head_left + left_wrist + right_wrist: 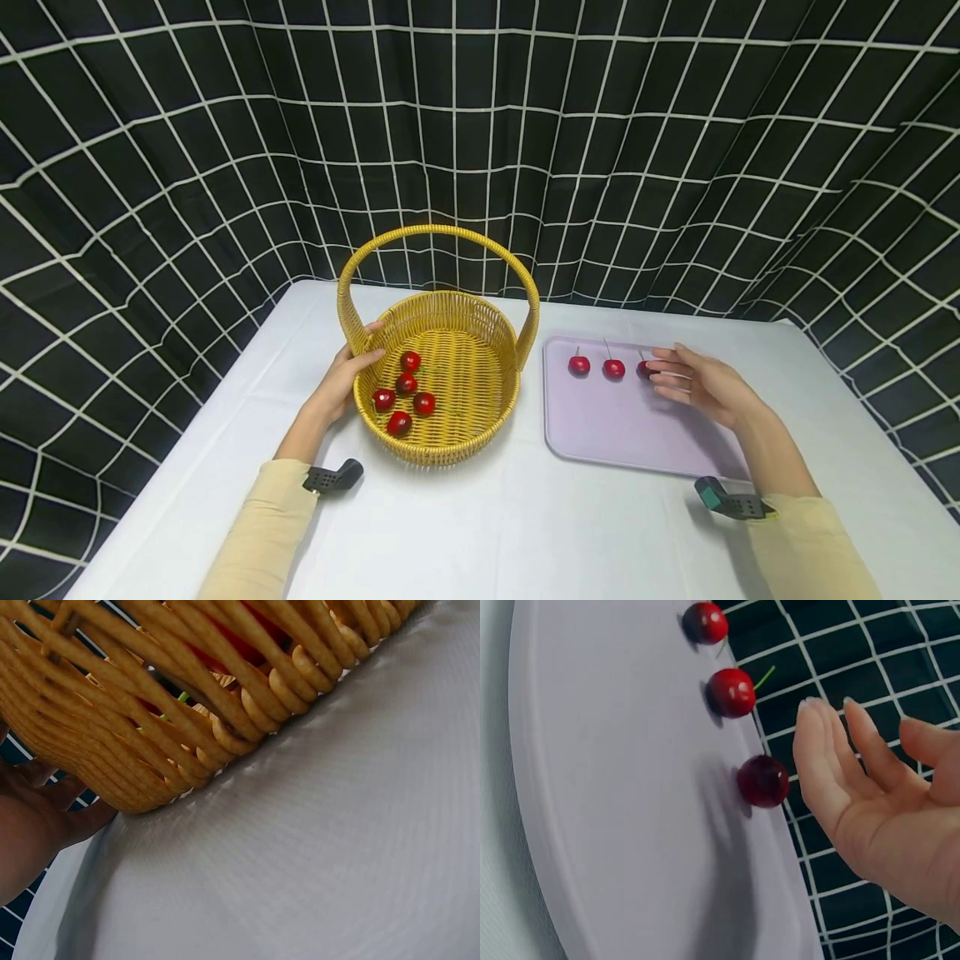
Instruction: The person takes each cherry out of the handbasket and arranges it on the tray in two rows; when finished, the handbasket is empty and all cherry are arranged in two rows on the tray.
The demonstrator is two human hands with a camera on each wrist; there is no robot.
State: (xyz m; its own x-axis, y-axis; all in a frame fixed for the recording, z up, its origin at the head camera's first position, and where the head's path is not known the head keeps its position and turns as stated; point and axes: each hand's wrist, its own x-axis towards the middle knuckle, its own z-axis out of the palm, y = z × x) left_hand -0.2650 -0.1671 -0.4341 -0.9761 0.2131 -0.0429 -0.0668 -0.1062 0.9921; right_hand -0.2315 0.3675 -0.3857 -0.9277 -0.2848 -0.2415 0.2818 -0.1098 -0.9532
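Note:
A yellow woven basket (480, 392) with a tall arched handle stands on the table, with several red cherries (424, 404) at the left of its floor. My left hand (342, 375) grips the basket's left side near the handle's base, thumb over the rim. In the left wrist view that hand (34, 817) lies against the wickerwork. Three stemmed cherries sit in a row along the far part of a pale purple tray (622, 425). Beside the rightmost cherry (763, 781), my right hand (885, 795) hovers with fingers loosely extended, holding nothing; a gap shows between them.
A white cloth (480, 525) covers the table under basket and tray. Black fabric with a white grid (480, 125) hangs behind and along both sides. A dark device is strapped on each wrist, over or beside the beige sleeves (262, 525).

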